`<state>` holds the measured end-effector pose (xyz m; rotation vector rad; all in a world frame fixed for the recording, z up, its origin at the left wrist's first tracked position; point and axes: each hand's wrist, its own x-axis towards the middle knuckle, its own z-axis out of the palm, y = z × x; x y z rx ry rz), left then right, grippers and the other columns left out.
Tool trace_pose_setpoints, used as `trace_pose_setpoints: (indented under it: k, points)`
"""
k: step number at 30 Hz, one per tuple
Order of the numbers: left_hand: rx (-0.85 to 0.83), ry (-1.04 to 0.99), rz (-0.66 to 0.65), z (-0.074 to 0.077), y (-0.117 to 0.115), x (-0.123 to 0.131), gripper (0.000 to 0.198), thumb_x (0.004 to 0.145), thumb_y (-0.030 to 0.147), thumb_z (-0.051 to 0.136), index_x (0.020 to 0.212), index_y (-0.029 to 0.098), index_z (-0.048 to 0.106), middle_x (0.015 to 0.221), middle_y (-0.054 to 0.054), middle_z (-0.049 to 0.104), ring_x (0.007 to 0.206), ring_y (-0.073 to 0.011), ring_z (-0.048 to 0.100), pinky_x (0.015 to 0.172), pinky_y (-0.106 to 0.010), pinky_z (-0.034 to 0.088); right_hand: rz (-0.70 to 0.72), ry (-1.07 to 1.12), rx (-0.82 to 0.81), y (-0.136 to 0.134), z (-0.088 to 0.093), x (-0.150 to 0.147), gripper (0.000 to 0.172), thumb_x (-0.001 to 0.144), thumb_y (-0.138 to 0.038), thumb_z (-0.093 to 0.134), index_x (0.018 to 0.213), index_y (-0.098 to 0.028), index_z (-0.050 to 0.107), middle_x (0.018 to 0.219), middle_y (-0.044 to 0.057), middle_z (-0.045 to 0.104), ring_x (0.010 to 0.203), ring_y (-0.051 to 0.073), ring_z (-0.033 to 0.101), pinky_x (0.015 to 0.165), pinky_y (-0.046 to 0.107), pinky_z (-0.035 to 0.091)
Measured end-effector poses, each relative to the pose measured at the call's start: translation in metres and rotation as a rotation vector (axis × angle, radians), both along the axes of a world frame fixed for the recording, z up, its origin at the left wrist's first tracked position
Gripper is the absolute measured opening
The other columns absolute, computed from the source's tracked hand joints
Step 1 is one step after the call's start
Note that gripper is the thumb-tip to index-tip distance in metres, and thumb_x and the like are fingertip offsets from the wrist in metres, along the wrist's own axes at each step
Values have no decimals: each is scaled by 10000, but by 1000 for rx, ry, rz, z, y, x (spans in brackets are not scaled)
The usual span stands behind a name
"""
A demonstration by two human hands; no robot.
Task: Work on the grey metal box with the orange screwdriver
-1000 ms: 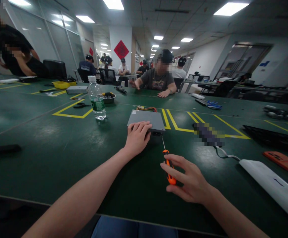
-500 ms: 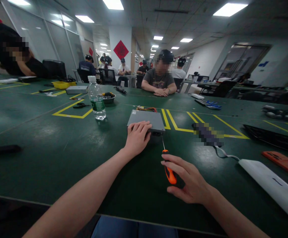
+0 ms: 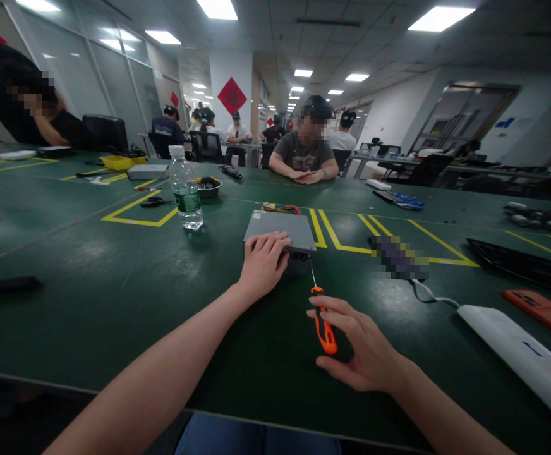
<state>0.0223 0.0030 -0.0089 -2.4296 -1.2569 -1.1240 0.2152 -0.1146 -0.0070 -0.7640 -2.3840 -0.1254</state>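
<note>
The left hand point(image 3: 262, 262) lies palm down, fingers extended and open, on the near left corner of a flat grey box point(image 3: 282, 224) at the centre of the frame. The right hand point(image 3: 365, 344), lower and to the right, closes lightly on the screwdriver point(image 3: 323, 322), fingertips and thumb pinching the handle rather than wrapping it. The thin shaft runs up and slightly left to the box's near face, beside a dark opening; whether the tip sits in a screw head is too small to tell. To do this well, I judge that the shaft should stay in line with the screw, with pressure along its axis, while the left hand bears down so the box does not slide on the tabletop point(image 3: 114, 278). The loose fingertip hold suits quick spinning, but a fuller grip would resist slipping. The box looks like matte sheet metal, with a crisp-edged lid, and coloured wires point(image 3: 280, 208) bunch at its far edge. The screwdriver handle is glossy orange plastic with a black strip and swells toward the palm. The tabletop is a dark green mat with a dull sheen and yellow tape lines point(image 3: 337, 237). A clear ribbed water bottle point(image 3: 185, 189) stands to the upper left.
</note>
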Motion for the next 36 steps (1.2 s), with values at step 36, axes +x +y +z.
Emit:
trace_pose_setpoints:
  k: [36]
  points:
    - [-1, 11, -4, 1, 0, -1, 269, 882, 238, 462, 1145, 259, 511, 1274, -12, 546, 1184, -198, 445, 971, -393, 274, -48, -126, 156, 1, 4, -5, 358, 863, -297, 479, 1191, -153, 478, 1180, 190, 502, 1014, 262, 573, 741, 380, 534]
